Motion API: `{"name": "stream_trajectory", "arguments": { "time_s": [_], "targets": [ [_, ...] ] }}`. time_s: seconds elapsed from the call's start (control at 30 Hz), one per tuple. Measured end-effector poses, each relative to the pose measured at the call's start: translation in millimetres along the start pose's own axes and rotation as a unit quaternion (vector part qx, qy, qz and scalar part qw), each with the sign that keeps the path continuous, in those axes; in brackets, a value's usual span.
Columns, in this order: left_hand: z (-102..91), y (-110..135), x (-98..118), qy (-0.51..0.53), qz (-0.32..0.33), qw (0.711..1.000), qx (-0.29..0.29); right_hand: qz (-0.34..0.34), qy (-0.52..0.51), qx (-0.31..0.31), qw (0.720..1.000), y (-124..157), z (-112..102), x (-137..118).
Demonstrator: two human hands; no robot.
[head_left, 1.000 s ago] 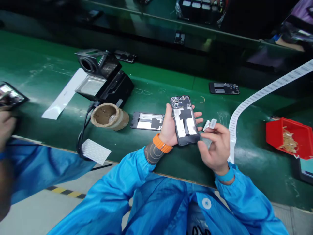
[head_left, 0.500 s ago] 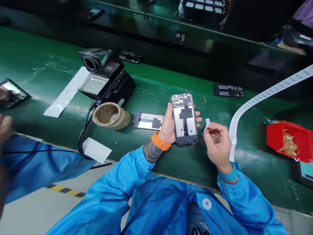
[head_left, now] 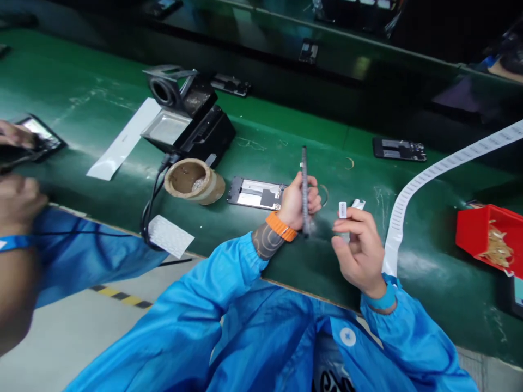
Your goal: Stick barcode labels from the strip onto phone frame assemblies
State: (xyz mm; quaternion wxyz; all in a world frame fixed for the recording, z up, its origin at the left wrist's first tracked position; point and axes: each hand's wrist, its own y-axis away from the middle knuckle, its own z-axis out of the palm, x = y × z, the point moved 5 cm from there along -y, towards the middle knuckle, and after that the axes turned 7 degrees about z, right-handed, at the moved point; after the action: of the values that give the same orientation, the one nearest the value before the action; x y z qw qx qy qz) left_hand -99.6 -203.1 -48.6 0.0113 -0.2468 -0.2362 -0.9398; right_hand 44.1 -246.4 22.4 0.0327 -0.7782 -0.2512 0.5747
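My left hand [head_left: 292, 204] grips an opened phone [head_left: 304, 190] that stands edge-on to my view, so its inner face is hidden. To the right, my right hand [head_left: 362, 250] holds a small white label [head_left: 342, 210] with printed marks at its fingertips. Another white piece [head_left: 358, 204] shows behind those fingers; whether it is attached or held I cannot tell. A second opened phone [head_left: 257, 194] lies flat on the green bench [head_left: 318, 267], partly behind my left hand.
A soldering-iron stand [head_left: 180, 109] and a brown round pot [head_left: 194, 182] stand left. Right are a label strip [head_left: 412, 196], a red bin [head_left: 474, 234] with tan bits, and a phone [head_left: 399, 148]. At far left, a co-worker's hands [head_left: 18, 201] are by a device [head_left: 41, 136].
My left hand has turned the phone from face-up to edge-on. My right hand has shifted, with its fingers spread more and the label facing me. The co-worker's hands have come further into view.
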Motion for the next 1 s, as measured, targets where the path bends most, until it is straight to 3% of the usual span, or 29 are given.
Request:
{"name": "stream_trajectory", "arguments": {
  "time_s": [0.1,0.2,0.27,0.5,0.73,0.9,1.0],
  "targets": [
    [14.1,7,-3,0.058,-0.035,0.994,-0.082,0.106,-0.184,-0.042,0.976,2,12,-1],
    [23.2,12,-3,0.072,-0.053,0.988,-0.129,0.184,-0.26,-0.14,0.937,6,33,-5],
    [25.2,14,-4,0.062,-0.058,0.985,-0.151,0.196,-0.243,-0.172,0.934,8,41,-8],
    [16.9,13,-15,0.051,-0.094,0.974,-0.198,0.205,-0.131,-0.176,0.954,7,48,-2],
    [6.7,13,-20,0.045,-0.098,0.98,-0.167,0.191,-0.117,-0.183,0.957,5,49,-3],
    [7.6,10,-23,0.07,-0.081,0.976,-0.191,0.146,-0.048,-0.17,0.973,4,48,-8],
    [8.2,6,-22,0.039,-0.09,0.981,-0.169,0.131,-0.009,-0.171,0.976,4,50,-8]
  ]
}}
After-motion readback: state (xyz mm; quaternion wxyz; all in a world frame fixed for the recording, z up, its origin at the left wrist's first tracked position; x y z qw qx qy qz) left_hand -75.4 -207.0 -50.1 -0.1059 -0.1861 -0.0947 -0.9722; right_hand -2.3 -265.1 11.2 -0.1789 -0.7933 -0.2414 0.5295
